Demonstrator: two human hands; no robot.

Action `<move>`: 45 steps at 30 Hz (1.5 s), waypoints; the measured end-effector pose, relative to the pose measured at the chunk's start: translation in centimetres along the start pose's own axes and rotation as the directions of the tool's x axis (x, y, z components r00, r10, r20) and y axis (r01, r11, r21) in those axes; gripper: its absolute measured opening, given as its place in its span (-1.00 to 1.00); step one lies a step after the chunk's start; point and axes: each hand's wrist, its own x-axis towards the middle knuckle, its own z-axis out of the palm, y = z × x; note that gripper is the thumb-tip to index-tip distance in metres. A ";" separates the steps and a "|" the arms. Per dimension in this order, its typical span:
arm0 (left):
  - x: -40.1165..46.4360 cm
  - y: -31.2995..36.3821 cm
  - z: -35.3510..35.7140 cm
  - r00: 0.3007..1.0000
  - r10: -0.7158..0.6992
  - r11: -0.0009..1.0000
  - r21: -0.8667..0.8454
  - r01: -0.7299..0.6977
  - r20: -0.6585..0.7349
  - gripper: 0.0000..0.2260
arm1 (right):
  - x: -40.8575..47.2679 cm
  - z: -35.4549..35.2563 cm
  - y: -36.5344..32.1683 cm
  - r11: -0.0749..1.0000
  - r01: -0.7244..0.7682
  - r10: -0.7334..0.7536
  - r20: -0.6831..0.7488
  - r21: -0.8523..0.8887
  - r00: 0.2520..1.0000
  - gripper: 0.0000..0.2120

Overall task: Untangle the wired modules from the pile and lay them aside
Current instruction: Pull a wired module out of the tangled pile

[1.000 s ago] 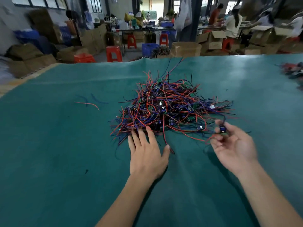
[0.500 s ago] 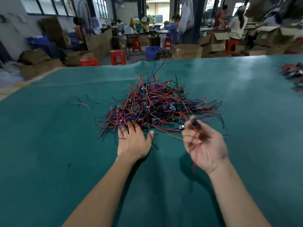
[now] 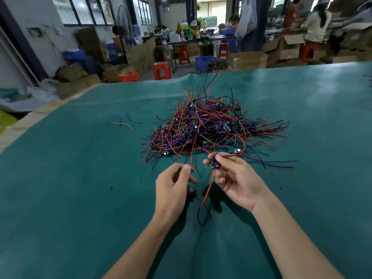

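A tangled pile of wired modules [image 3: 209, 127], small green boards with red, blue and black leads, lies on the green table cover [image 3: 80, 188]. My right hand [image 3: 233, 178] is lifted just in front of the pile and pinches one small module [image 3: 214, 164] between thumb and fingertips. Its red lead [image 3: 207, 193] hangs down to the cover between my hands. My left hand [image 3: 175, 184] is raised beside it, fingers curled, pinching a red wire [image 3: 192, 158] that runs up into the pile.
Two loose wire pieces [image 3: 122, 122] lie on the cover left of the pile. Beyond the table's far edge stand red stools [image 3: 162, 70], cardboard boxes [image 3: 247, 60] and blue crates. People work at benches at the back right.
My left hand has lifted off the pile's near edge and taken a red wire. My right hand has drawn the module nearer, its red lead now hanging free.
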 end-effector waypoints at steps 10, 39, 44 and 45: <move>2.1 -1.0 1.0 0.858 -0.112 0.915 -0.284 0.285 0.501 -0.78 | 0.6 -0.7 0.8 0.964 0.109 -0.120 -0.031 -0.242 0.992 -0.90; 2.0 -0.3 1.1 0.835 -0.138 0.979 -0.057 0.198 0.533 -0.78 | 1.1 -2.8 0.6 0.637 0.208 -0.525 -0.221 -0.742 0.822 -0.82; 1.7 -0.2 1.2 0.814 -0.116 0.989 -0.013 0.150 0.569 -0.81 | 1.1 -4.4 -0.8 0.494 0.173 -0.725 -0.295 -0.852 0.623 -0.90; 1.7 -0.2 1.3 0.813 -0.108 0.992 0.002 0.130 0.572 -0.82 | 0.9 -4.8 -1.3 0.499 0.167 -0.752 -0.329 -0.850 0.571 -0.88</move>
